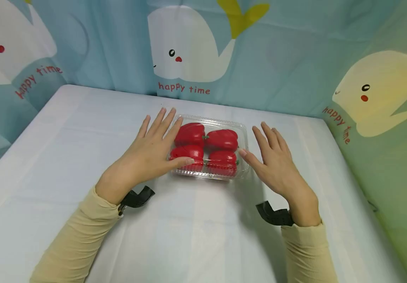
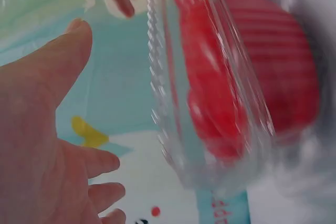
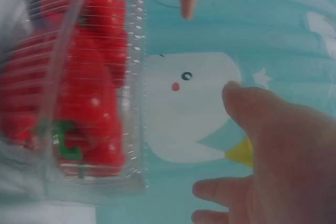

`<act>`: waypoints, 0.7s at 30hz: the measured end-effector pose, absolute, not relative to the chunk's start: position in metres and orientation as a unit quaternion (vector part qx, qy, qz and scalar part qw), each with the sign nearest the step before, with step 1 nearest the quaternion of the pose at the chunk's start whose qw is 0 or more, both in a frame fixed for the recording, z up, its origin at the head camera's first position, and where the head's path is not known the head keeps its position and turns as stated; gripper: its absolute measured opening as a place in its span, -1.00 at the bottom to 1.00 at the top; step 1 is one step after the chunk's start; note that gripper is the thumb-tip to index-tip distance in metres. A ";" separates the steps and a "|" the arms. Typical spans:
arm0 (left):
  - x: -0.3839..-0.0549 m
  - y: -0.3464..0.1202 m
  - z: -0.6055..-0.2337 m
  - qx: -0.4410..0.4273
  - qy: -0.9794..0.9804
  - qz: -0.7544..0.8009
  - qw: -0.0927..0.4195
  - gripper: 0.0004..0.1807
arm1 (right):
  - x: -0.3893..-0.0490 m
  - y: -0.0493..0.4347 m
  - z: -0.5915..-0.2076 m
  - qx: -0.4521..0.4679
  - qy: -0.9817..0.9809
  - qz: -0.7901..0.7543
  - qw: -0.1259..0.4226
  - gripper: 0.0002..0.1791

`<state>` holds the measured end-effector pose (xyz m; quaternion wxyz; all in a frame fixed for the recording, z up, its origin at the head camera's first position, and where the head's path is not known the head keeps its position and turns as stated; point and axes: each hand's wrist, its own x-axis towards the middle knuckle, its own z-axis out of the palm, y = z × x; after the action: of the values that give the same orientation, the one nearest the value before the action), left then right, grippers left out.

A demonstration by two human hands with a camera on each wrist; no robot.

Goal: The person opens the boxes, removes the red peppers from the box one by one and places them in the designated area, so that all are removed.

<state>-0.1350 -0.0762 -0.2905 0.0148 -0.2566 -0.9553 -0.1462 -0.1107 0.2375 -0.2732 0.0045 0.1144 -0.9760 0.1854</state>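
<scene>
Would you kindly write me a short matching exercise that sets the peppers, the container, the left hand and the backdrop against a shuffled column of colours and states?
Column one
1. Peppers
2. Container
3. Left hand
4. Backdrop

Column two
A. Fingers extended, holding nothing
B. Blue and green, printed with "happy time"
C. Transparent
D. Red

Right pairs: 1-D, 2-C, 3-A, 4-B

Before you: white cloth-covered table, rounded far corners. Toward your far edge: clear rectangular plastic box.
</scene>
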 end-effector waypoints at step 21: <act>-0.133 -0.007 -0.301 -0.374 -0.922 -0.097 -0.004 0.02 | -0.124 0.252 -0.297 0.055 -0.903 0.415 -0.092 -0.38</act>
<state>-0.1335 -0.0071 -0.3011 -0.0038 -0.3742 -0.9222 -0.0971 -0.1236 0.2520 -0.2972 -0.0920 0.0547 -0.9033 0.4154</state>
